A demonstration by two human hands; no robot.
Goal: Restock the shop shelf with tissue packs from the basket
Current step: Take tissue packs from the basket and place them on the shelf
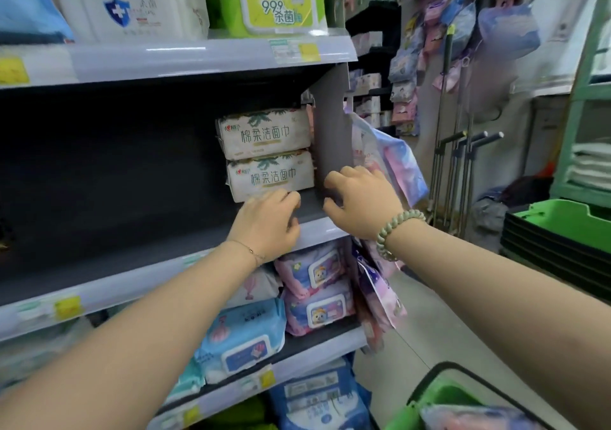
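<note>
Two white tissue packs with green lettering stand stacked at the right end of the dark middle shelf point(132, 247): an upper pack point(264, 133) and a lower pack point(271, 176). My left hand point(267, 224) is just below the lower pack's front edge, fingers curled and holding nothing that I can see. My right hand point(358, 198) hovers by the grey shelf end panel point(332, 132), fingers loosely curled and empty. The green basket point(439, 396) with a black handle sits at the bottom right, with a pastel pack point(469, 418) inside.
The middle shelf's left part is bare and dark. Wipe packs fill the upper shelf point(274, 3) and the lower shelves point(314, 297). Pastel packs hang on the shelf end point(400, 161). Stacked green baskets point(562, 228) and mop handles point(459, 165) stand at the right.
</note>
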